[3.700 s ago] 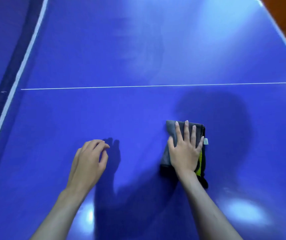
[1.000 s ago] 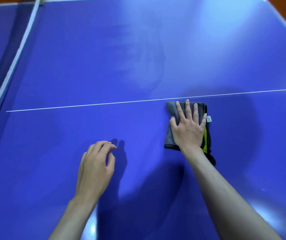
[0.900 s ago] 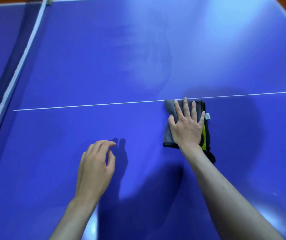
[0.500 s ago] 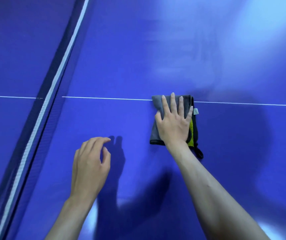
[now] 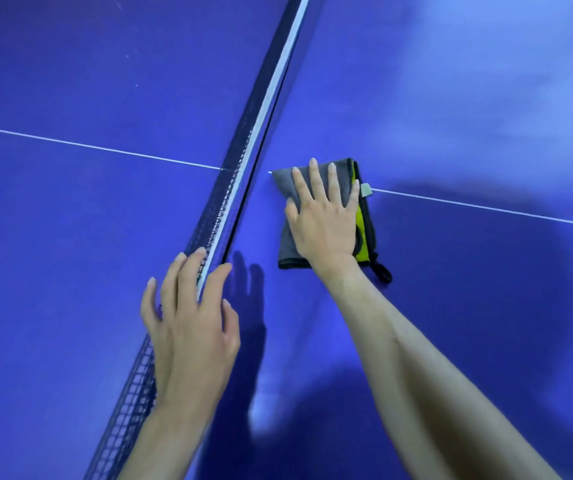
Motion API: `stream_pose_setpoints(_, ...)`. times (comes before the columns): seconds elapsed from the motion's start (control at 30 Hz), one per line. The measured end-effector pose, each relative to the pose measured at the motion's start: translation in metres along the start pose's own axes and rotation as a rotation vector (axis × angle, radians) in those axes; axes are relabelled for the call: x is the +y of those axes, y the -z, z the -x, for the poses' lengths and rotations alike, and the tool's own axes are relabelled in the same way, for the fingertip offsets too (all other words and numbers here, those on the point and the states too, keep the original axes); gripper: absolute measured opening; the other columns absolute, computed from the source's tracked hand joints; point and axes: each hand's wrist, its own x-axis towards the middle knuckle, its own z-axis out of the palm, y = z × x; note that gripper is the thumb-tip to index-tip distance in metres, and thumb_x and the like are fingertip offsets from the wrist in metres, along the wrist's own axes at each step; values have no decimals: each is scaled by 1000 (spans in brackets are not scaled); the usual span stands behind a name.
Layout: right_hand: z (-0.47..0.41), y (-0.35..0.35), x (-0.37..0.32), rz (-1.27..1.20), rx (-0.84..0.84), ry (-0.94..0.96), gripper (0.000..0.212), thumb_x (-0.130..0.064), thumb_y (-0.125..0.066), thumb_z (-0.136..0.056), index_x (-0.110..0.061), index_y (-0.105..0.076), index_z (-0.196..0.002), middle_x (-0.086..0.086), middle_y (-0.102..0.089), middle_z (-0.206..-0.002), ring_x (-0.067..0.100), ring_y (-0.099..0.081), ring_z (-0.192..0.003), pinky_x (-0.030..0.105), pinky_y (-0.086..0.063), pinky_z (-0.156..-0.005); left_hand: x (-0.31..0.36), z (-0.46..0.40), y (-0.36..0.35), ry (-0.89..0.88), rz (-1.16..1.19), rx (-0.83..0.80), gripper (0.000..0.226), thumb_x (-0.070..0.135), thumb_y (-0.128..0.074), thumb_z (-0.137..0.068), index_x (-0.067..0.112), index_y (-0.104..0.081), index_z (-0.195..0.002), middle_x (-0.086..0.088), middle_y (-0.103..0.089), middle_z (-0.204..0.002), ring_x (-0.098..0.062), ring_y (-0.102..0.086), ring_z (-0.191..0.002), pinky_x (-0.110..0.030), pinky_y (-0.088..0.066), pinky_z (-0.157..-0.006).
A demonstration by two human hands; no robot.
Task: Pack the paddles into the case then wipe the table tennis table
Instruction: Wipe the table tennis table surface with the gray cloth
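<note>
I look down on a blue table tennis table [image 5: 451,98] that fills the whole view. Its net [image 5: 243,174] crosses the top from the lower left up to the upper middle, and a thin white centre line [image 5: 485,207] runs across the top from the left edge to the right edge, passing under the net.

My left hand [image 5: 191,323] hangs over the net near the bottom of the view, fingers spread wide and holding nothing; I cannot tell whether the fingertips touch the net's white top band.

My right hand [image 5: 324,220] lies flat and spread on a folded grey cloth [image 5: 288,220] with a yellow-green inner layer. The cloth sits on the centre line, just beside the net on its right side. A small black hanging loop [image 5: 383,273] trails from its near corner.

No paddles or case are in view.

I judge the cloth soft, light and limp, likely to bunch or unfold if pushed by one edge. A flat palm over its middle, pressing down evenly, seems the best hold for sliding it over the smooth, hard top.
</note>
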Motion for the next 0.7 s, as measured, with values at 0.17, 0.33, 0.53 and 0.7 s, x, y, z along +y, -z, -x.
stream_pose_setpoints(0.17,1,-13,-49,6,-30,91,61,-48,-21,-103,-32,-32,-161,-3,-21,-172,26,-14,-159,63,-10,-124,-39,12,2,15,-8,-128,66,3,-76,-77,16,-58,-139,-7,-46,-156,-34,-47,-140,-59,-41,-109)
stream_pose_setpoints(0.33,22,-15,-60,15,-14,142,57,-45,-31,-103,-35,-34,-159,-9,-24,-170,21,-14,-159,57,-10,-126,-65,31,2,42,91,-244,84,-3,-72,-77,14,-42,-154,-4,-30,-167,-35,-56,-125,-51,-55,-87)
stream_pose_setpoints(0.53,88,-7,-75,-68,1,199,59,-42,-37,-98,-30,-43,-156,-7,-33,-167,21,-22,-157,54,-17,-126,-87,62,10,56,183,-284,83,0,-71,-81,17,-38,-156,-3,-31,-167,-35,-57,-121,-50,-55,-83)
stream_pose_setpoints(0.7,163,1,-89,-223,-3,234,58,-29,-50,-93,-26,-50,-151,-5,-37,-165,22,-26,-156,48,-19,-127,-98,94,27,58,278,-364,69,20,-60,-98,23,-30,-160,0,-27,-167,-32,-51,-130,-50,-50,-92)
